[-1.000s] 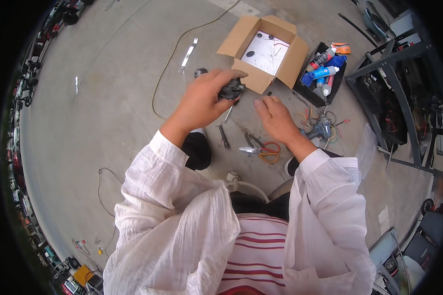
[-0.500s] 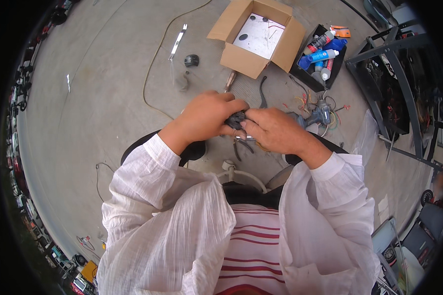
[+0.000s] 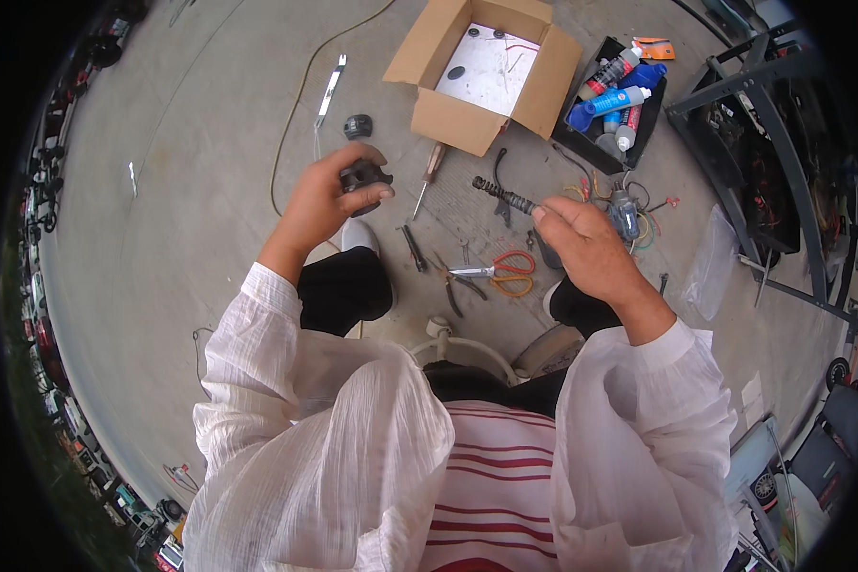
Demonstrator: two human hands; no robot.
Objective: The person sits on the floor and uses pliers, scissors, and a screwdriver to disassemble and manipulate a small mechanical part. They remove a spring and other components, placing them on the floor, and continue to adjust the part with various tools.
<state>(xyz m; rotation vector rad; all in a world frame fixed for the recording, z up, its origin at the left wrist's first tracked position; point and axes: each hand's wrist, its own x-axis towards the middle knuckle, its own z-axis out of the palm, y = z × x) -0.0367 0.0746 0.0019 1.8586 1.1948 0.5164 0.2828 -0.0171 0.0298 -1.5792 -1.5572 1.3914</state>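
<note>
My left hand [image 3: 329, 195] is closed round a dark, chunky metal part [image 3: 357, 174] at the center left. To the right of it, my right hand [image 3: 586, 248] pinches one end of a dark shaft with a coiled spring [image 3: 500, 193], its free end pointing up and left. A wooden-handled screwdriver [image 3: 431, 162] lies on the concrete floor [image 3: 181, 238] between them. Below are scissors with red and orange handles [image 3: 512, 284], pliers [image 3: 450, 291] and a dark rod [image 3: 415, 252]. A grey power tool [image 3: 624, 215] lies among coloured wires beside my right hand.
An open cardboard box [image 3: 567, 71] stands ahead, beside a black bin of bottles [image 3: 577, 148]. A black round part [image 3: 357, 125], silver strip [image 3: 333, 84] and cable [image 3: 282, 153] lie at left. A dark metal frame [image 3: 772, 124] is at right; my feet [image 3: 357, 238] flank the tools.
My hands were together on the dark part and have moved apart. The shaft with spring now shows in my right hand, while the dark part stays in my left, higher and farther left.
</note>
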